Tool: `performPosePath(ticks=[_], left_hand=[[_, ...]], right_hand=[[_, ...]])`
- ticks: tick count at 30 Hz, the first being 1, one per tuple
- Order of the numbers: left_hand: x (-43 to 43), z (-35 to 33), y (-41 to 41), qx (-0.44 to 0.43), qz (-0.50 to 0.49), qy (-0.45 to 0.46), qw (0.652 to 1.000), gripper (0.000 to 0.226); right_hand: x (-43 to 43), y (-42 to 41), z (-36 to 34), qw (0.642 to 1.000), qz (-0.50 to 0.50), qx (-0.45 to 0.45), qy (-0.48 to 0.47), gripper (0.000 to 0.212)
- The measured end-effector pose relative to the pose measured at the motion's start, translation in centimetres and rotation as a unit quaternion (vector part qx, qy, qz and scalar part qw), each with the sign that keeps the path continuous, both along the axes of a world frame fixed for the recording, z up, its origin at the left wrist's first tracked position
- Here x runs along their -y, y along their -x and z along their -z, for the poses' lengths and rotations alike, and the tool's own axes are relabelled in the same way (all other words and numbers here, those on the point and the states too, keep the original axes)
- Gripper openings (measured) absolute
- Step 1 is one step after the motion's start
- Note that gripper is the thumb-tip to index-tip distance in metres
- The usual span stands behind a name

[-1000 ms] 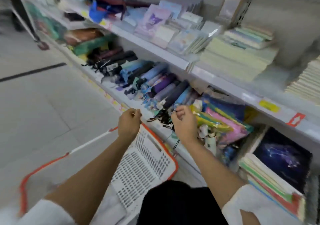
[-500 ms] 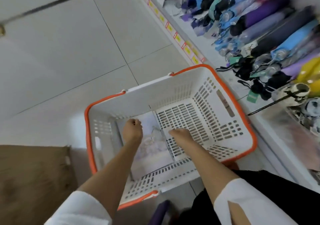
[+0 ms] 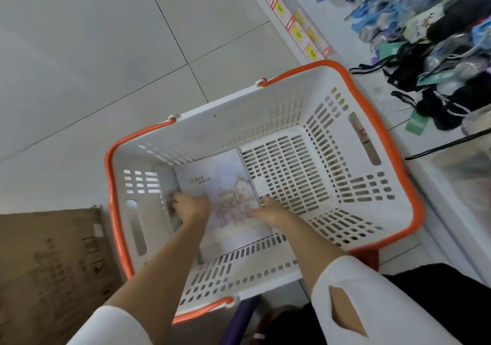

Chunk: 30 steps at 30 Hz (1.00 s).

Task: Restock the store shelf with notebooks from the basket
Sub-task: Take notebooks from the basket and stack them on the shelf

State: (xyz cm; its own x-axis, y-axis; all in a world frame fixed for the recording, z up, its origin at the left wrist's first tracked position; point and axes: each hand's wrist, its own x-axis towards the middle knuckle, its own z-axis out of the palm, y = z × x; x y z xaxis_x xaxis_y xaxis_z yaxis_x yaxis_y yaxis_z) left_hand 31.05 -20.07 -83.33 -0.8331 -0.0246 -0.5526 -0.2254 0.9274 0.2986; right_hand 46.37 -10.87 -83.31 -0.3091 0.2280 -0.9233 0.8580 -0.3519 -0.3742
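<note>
A white plastic basket (image 3: 265,110) with an orange rim stands on the floor beside the shelf. On its floor, at the left end, lies a pale lilac notebook (image 3: 215,182) with a sketched house on the cover. My left hand (image 3: 190,206) lies at the notebook's left edge with its fingers curled over it. On the opposite side my right hand (image 3: 268,210) touches the right edge, fingertips at the spine. Both forearms reach down into the basket. Whether more notebooks lie beneath the top one is hidden.
The bottom shelf (image 3: 377,97) runs along the right, with yellow price tags (image 3: 300,33) on its lip and several folded umbrellas (image 3: 435,52) on it. A brown cardboard box (image 3: 53,270) sits on the tiled floor left of the basket.
My view dropped from the shelves to the basket. Both hands went from shelf height down inside it and now rest at the two edges of the notebook.
</note>
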Motion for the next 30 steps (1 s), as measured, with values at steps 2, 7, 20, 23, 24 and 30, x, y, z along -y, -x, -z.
performPosePath(ticks=[2, 7, 20, 23, 24, 30], left_hand=[[-0.1, 0.4, 0.6, 0.039, -0.017, 0.006, 0.999, 0.071], [-0.3, 2.3, 1.6, 0.11, -0.024, 0.018, 0.993, 0.063], [-0.9, -3.0, 0.8, 0.241, -0.041, -0.178, 0.953, 0.023], [-2.7, -6.2, 0.4, 0.303, -0.04, -0.248, 0.919, 0.018], [-3.2, -7.5, 0.2, 0.321, -0.032, -0.267, 0.908, 0.019], [-4.8, -14.0, -1.5, 0.37, 0.072, -0.343, 0.861, 0.03]], right_hand=[[0.4, -0.3, 0.6, 0.999, 0.042, -0.005, 0.02, 0.068], [-0.2, -0.9, 1.3, 0.999, 0.042, 0.005, 0.027, 0.057], [-2.7, -2.2, -2.4, 0.994, 0.111, -0.002, -0.014, 0.059], [-3.8, -3.2, -6.1, 0.986, 0.149, -0.033, -0.073, 0.064], [-4.4, -3.6, -7.5, 0.984, 0.154, -0.029, -0.088, 0.061], [-7.2, -8.9, -17.2, 0.963, 0.237, -0.094, -0.084, 0.034]])
